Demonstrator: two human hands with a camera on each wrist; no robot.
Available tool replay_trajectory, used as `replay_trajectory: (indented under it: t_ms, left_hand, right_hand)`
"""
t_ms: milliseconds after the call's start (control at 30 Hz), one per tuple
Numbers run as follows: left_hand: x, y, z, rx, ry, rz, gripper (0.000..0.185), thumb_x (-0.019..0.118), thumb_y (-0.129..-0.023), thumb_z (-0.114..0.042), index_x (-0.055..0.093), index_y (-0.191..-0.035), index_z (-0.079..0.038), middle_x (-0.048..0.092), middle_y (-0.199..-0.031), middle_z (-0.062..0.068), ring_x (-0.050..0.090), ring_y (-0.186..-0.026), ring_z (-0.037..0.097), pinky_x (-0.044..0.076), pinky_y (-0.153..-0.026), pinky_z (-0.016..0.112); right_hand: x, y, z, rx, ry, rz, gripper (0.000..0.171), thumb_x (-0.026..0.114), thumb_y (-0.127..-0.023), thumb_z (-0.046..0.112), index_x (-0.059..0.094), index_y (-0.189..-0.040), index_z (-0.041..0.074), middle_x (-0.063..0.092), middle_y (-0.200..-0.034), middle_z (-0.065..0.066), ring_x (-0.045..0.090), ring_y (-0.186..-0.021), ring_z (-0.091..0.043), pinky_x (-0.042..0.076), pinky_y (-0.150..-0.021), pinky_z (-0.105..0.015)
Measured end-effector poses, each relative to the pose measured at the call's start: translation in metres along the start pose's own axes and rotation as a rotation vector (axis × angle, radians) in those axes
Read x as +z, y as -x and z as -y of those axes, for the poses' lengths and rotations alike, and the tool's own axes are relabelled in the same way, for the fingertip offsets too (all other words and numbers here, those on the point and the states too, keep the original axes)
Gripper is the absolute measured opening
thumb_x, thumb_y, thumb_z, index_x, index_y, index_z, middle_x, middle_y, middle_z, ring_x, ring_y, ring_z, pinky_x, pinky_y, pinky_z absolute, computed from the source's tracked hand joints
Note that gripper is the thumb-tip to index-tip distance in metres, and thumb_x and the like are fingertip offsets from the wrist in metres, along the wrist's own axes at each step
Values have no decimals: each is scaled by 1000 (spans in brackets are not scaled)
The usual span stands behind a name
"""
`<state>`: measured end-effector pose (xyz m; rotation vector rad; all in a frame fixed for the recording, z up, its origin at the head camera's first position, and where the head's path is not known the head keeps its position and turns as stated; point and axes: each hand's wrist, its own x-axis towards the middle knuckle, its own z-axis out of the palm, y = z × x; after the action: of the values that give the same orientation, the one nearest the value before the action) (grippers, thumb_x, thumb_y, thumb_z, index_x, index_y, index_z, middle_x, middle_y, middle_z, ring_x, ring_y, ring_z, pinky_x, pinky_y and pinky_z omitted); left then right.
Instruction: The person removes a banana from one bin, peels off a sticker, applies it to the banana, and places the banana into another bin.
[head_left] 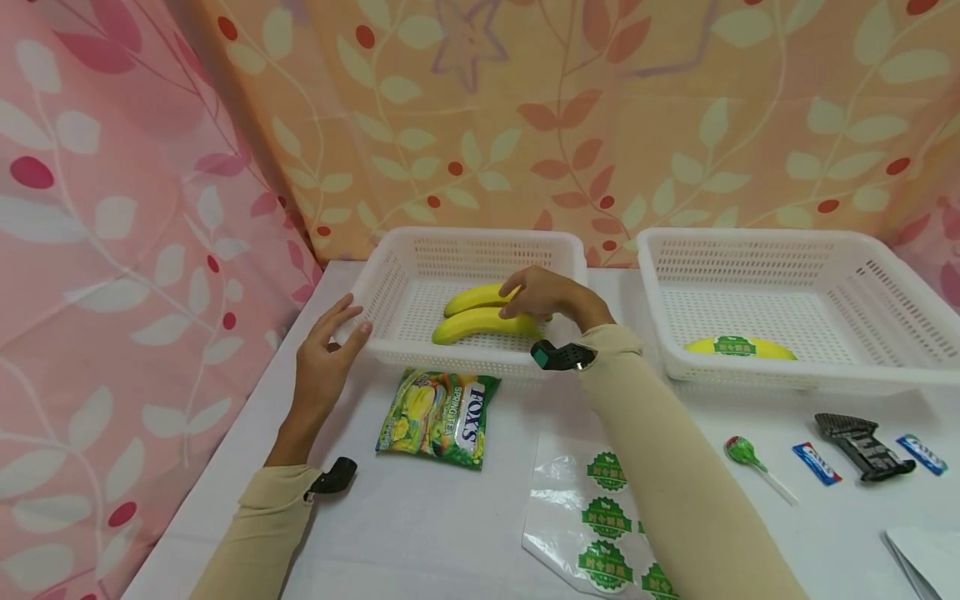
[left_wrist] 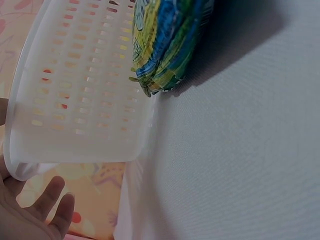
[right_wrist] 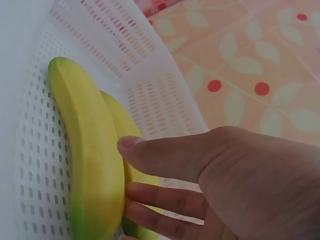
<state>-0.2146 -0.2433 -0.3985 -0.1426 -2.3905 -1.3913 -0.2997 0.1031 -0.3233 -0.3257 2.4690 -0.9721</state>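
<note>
On the white surface (head_left: 450, 517), against flowered curtains: two white baskets, side by side.
Left basket (head_left: 390, 283): holds two yellow bananas (head_left: 480, 323) lying together, lengthwise across its floor.
Right hand (head_left: 546, 297): reaches over the near wall of the left basket and rests on the bananas; in the right wrist view the thumb lies on top of the near banana and the fingers (right_wrist: 165, 197) curl under the pair, so it grips them.
Left hand (head_left: 326, 346): fingers spread and relaxed, just at the left front corner of the left basket; the thumb tip seems to touch the rim, and it holds nothing.
Candy bag (head_left: 438, 419): green and yellow packet, flat on the surface just in front of the left basket, between the two forearms.
Right basket (head_left: 862, 275): well apart from the hands; a yellow fruit with a green sticker (head_left: 738, 347) lies at its near wall.
Sticker sheet (head_left: 600, 508): clear plastic with round green labels, partly under the right forearm.
Far right of the surface: a lollipop (head_left: 744, 452), two small blue packets (head_left: 816, 462), a black clip (head_left: 862, 446).
</note>
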Motion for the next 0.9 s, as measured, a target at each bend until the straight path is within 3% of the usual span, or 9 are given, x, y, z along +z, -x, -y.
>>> replay_trajectory:
  t_ms: [267,667,900]
  left_hand:
    - [0,-1,1,1,-5,-3,52,68,-104,-43,65,-146,-12,47,-164,-13,40,-153,15,45,-88,18]
    - [0,-1,0,16,14,5,50,69,-104,-40,65,-146,-12,47,-164,-11,39,-153,15,42,-90,23]
    - [-1,0,-1,4,12,5,51,68,-105,-41,65,-147,-13,47,-164,-12,39,-153,14,42,-91,23]
  right_hand:
    - [3,0,2,80,44,69,58,78,-95,19,61,-151,12,51,-154,-11,58,-125,-34,54,-107,-50]
    - [4,4,5,169,39,168,59,80,-95,8,60,-151,15,60,-143,-14,65,-122,-34,60,-98,-44]
    - [1,3,5,60,15,151,59,80,-93,6,60,-149,9,59,-143,-18,66,-122,-34,63,-89,-43]
